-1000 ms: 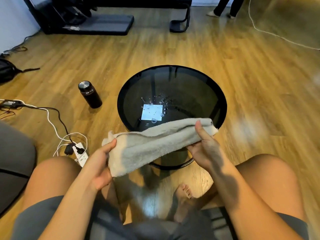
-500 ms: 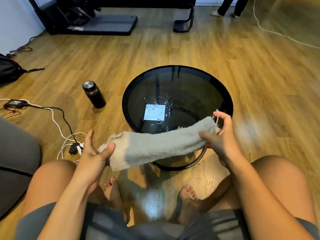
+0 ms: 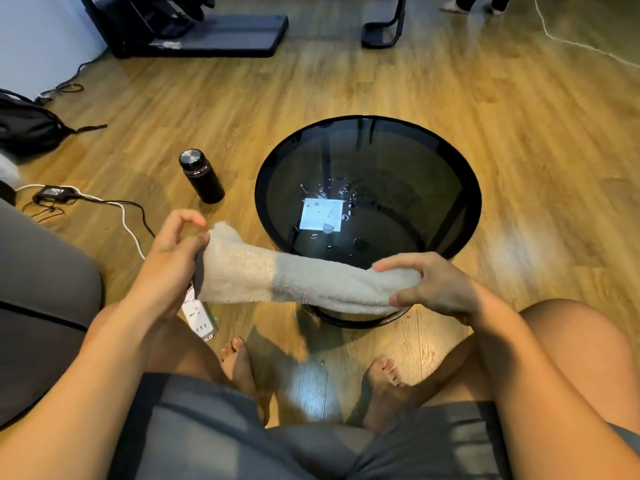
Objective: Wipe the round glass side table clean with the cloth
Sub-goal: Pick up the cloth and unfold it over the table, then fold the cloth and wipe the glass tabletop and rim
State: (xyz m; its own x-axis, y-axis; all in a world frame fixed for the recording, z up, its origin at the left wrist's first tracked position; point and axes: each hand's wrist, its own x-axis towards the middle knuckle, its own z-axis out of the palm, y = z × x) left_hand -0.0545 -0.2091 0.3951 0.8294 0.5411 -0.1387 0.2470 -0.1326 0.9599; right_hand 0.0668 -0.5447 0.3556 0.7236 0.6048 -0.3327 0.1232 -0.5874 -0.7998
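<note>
Seated, both my hands hold the cloth (image 3: 304,280) stretched out in the air above the near edge of the round glass side table (image 3: 460,188).

Containers: one black bottle (image 3: 202,177) stands upright on the wood floor (image 3: 519,116) to the left of the table, well apart from its rim, metal cap on. Contents not visible.

Table: dark smoked glass top in a black ring. Water droplets scattered near its centre, around a bright square reflection. Legs show through the glass.

Cloth: pale beige terry, rolled or folded lengthwise into a thick band. Its right end overlaps the table's near rim in the view; I cannot tell whether it touches the glass, probably not.

Left hand (image 3: 169,258): to the left of the table, thumb and fingers pinching the cloth's left end, index finger raised free.
Right hand (image 3: 433,285): over the table's near rim, fingers curled closed around the cloth's right end.

White power strip (image 3: 199,315) lies on the floor left of the table, below my left hand.
</note>
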